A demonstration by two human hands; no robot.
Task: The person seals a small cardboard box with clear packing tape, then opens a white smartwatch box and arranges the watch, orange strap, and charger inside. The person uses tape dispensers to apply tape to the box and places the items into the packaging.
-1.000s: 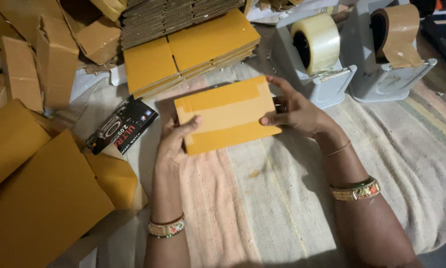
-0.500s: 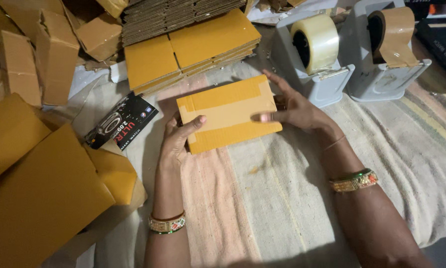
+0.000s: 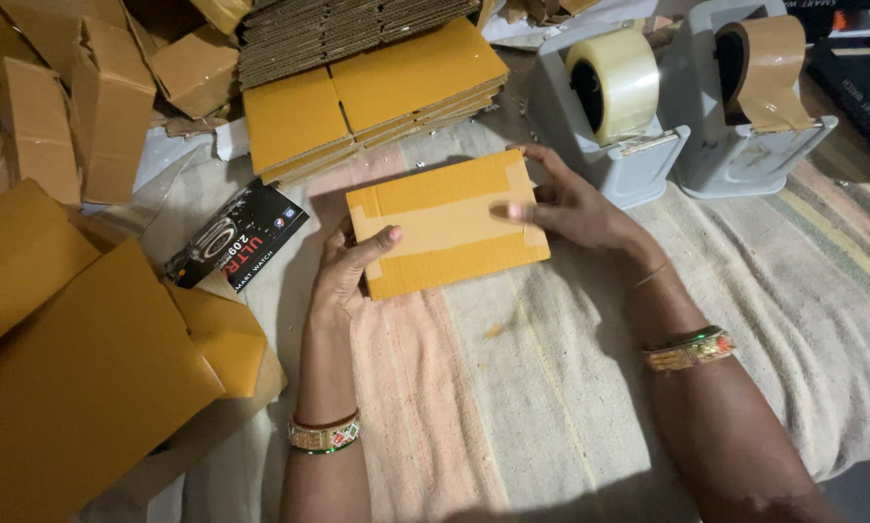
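You hold a small flat yellow-brown cardboard box [image 3: 446,225], sealed along its top with a strip of brown tape, between both hands over the striped cloth [image 3: 512,387] that covers the work surface. Your left hand [image 3: 351,263] grips the box's left end, thumb lying on the top face and fingers curled underneath. Your right hand [image 3: 572,205] closes on the right end, thumb pressing on the taped top and fingers wrapped round the far edge. The box sits roughly level, slightly turned, in the middle of the view.

Just behind your right hand stands a grey tape dispenser with a clear tape roll [image 3: 611,107], and beside it, to the right, a second grey dispenser with a brown tape roll [image 3: 745,97]. Behind the box lies a stack of flat yellow cardboard sheets [image 3: 372,97]. To the left of your left hand, a black printed product box [image 3: 236,232] lies on the cloth, apart from your fingers. Larger folded yellow cartons [image 3: 76,368] fill the left side.
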